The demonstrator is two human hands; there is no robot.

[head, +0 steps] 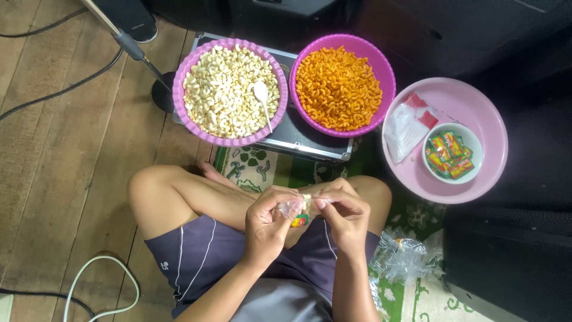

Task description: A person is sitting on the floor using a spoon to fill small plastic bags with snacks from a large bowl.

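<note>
We see the left hand (266, 225) and right hand (344, 216) meeting over the lap, fingers of both pinching a small clear packet (300, 210) between them; what it holds is mostly hidden, only a pale bit and a red-orange corner showing. At twelve o'clock sit a basin of pale snacks (230, 92) with a white spoon (262, 98) and a basin of orange snacks (339, 87). At two o'clock a pink basin (482, 173) holds a bowl of small wrapped sachets (451, 154). Crumpled clear bags (405, 256) lie at four o'clock, partly cut off.

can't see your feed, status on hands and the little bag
Left hand and right hand both pinching small clear packet. Packet over lap, holds pale snack pieces. Nothing in the way.
</note>
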